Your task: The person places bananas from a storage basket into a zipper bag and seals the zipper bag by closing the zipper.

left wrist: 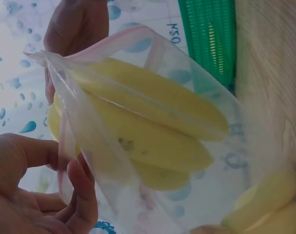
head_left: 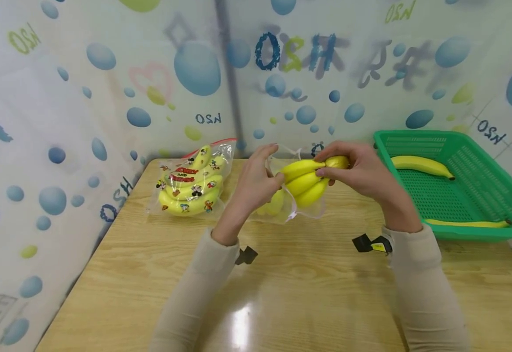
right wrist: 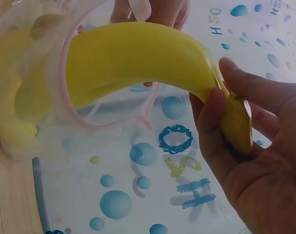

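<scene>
By its stem end, the right hand (head_left: 363, 171) grips a bunch of yellow bananas (head_left: 304, 185). The fingers of the bunch extend through the mouth of a clear zip bag (left wrist: 257, 134), which has a pale pink rim (right wrist: 63, 73). Pinched between thumb and fingers of the left hand (head_left: 257, 178) is the edge of that mouth, held apart around the bunch. Deeper in the same bag lie more bananas (left wrist: 267, 202), seen hazily through the plastic. The right wrist view shows the stem (right wrist: 238, 124) between the right thumb and fingers, outside the bag.
A printed clear bag with a red zip, filled with bananas (head_left: 189, 195), sits on the wooden table (head_left: 282, 283) at left. At right stands a green basket (head_left: 440, 195) holding a banana (head_left: 423, 165) and another along its near side (head_left: 467, 224). A patterned wall backs the table.
</scene>
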The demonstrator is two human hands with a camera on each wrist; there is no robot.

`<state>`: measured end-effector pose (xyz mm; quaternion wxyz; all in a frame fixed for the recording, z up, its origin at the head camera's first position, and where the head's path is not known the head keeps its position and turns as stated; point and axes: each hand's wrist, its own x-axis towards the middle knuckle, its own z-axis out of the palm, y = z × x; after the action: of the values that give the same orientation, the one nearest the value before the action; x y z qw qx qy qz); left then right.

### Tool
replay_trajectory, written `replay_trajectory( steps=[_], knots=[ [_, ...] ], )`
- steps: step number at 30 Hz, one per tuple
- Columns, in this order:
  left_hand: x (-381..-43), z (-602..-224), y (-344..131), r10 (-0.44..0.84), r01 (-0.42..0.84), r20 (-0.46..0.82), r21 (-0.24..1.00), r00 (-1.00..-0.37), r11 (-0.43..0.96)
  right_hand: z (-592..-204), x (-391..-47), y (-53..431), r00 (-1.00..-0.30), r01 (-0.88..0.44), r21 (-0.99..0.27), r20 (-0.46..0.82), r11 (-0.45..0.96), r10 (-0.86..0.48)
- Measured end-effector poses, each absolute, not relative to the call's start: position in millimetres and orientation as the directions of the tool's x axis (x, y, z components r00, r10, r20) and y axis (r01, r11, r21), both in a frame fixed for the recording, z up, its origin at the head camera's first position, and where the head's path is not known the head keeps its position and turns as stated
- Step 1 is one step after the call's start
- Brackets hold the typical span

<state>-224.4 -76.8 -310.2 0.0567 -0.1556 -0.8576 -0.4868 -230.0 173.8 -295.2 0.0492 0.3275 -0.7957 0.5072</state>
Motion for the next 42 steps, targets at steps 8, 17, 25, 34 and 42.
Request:
replay_trajectory(
  steps=[8, 17, 25, 34, 42],
  knots=[
    [-225.3, -309.3, -75.3, 0.215, 0.318, 0.243, 0.826, -0.946, 0.464, -303.4, -227.2, 176.3, -0.755, -0.588, -0.769, 0.411, 0.251, -0.51],
    [-224.1, -307.8, -79.8, 0.2, 0.324, 0.259, 0.821, -0.945, 0.47, -304.0, -227.8, 169.0, -0.75, -0.588, -0.776, 0.416, 0.229, -0.515],
    [-222.3, -306.6, -78.0, 0.209, 0.327, 0.255, 0.803, -0.944, 0.498, -307.7, -230.5, 165.1, -0.804, -0.551, -0.781, 0.402, 0.295, -0.439],
    [-222.7, -309.4, -76.6, 0.223, 0.331, 0.251, 0.808, -0.942, 0.487, -310.3, -229.5, 162.0, -0.769, -0.605, -0.732, 0.436, 0.313, -0.467],
    [-222.2, -310.8, -73.6, 0.233, 0.364, 0.281, 0.773, -0.931, 0.52, -317.2, -230.8, 154.3, -0.777, -0.619, -0.67, 0.446, 0.41, -0.444]
  ],
)
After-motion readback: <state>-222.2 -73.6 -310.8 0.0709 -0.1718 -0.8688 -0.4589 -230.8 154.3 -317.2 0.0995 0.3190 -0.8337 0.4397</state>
